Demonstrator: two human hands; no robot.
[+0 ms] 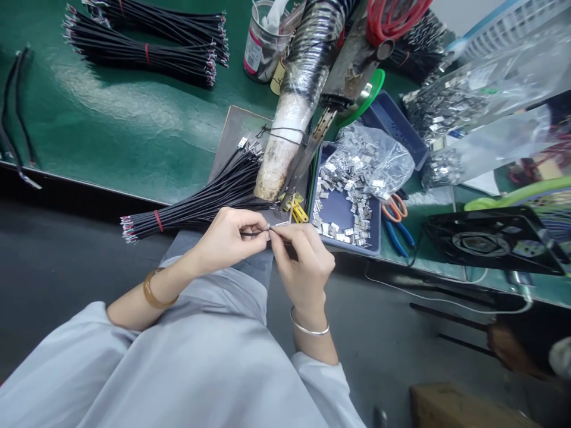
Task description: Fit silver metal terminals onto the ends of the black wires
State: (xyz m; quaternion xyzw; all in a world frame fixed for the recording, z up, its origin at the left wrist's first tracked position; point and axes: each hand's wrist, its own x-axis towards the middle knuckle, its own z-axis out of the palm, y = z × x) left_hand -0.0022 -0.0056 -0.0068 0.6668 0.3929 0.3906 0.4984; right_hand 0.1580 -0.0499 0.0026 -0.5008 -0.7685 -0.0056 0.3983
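Observation:
My left hand [229,238] pinches one thin black wire [254,233] near its end. My right hand [303,261] meets it fingertip to fingertip, pinched on the same wire end and on a small metal piece [281,224] that I can barely make out. Both hands hover over my lap, just in front of the bench edge. Beside my left hand lies a bundle of black wires [200,202] tied with a red band, its stripped ends pointing left. A blue tray [345,208] with several small metal terminals sits to the right of my hands.
A taped, foil-wrapped machine arm [294,101] reaches down to the bench edge. More black wire bundles [147,47] lie at the back left. Orange and blue handled pliers [397,220], bags of terminals [370,160], a jar [263,41] and a black fan [491,241] stand on the green bench.

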